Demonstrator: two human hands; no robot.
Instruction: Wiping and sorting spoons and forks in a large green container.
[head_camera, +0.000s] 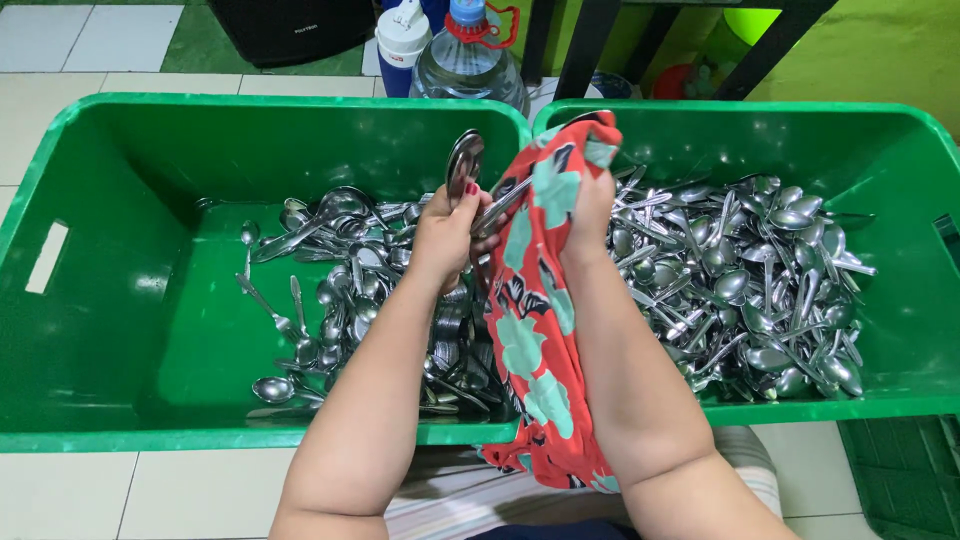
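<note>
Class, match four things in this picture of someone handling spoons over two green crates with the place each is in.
Things:
1. left hand
2. right hand
3. water bottle
4. fuller spoon heap

Places:
A. in the right crate
B. on the floor behind the crates
C. gripping the red patterned cloth
D. holding spoons upright

Pairs: 1-D, 2-C, 3-B, 4-A

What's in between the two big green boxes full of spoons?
Between the left green bin and the right green bin, the head view shows the person's hands: left hand holding spoons, right hand holding a red flowered cloth.
</note>
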